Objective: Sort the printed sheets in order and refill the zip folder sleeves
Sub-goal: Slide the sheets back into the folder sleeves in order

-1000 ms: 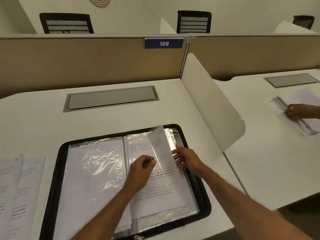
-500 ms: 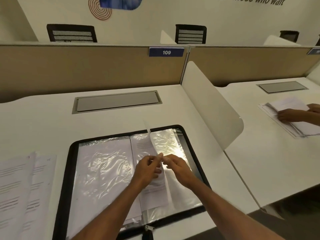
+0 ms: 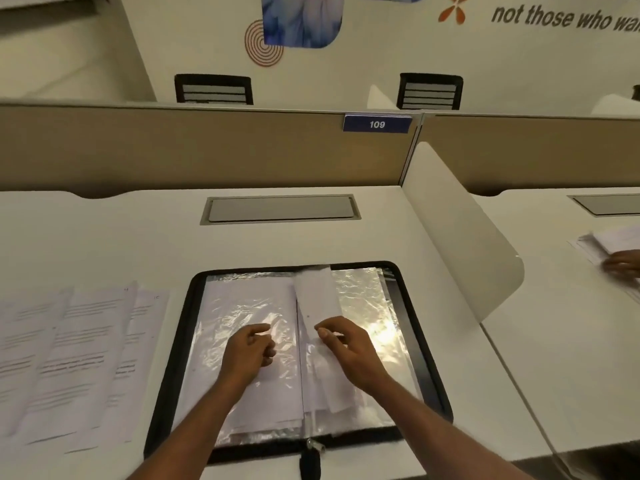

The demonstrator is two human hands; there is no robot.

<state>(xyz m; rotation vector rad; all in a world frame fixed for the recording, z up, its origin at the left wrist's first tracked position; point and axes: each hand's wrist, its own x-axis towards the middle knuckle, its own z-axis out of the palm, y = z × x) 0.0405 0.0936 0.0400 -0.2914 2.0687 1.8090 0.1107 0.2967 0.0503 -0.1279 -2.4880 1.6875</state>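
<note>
- Head view, the folder: the zip folder (image 3: 166,375) lies open and flat on the bench (image 3: 104,237), near its front edge. The left sleeve (image 3: 242,306) has paper inside. The right sleeve (image 3: 367,299) is shiny and crumpled.
- Head view, the sheet: a printed sheet (image 3: 317,292) stands nearly on edge above the spine, between the two sleeves. It may be inside a sleeve of its own, but the glare is too strong to be sure.
- Head view, the hands: the right hand (image 3: 349,348) pinches the near part of this sheet between thumb and forefinger. The left hand (image 3: 247,351) rests on the left sleeve with its fingers loosely curled, holding nothing.
- Head view, the rest: loose sheets (image 3: 69,348) are spread on the bench to the left of the folder, well apart from it. They are probably waiting their turn.
- Risk: the sheet is held at one point only, so it can bend or slip and fall on the wrong side.
- Risk: the sleeve plastic is thin and wrinkled. If the mouth is not held open by the left hand, a corner of the paper can catch and fold.
- Risk: the spread sheets overlap, so a wrong one can be taken and the order lost.
</note>
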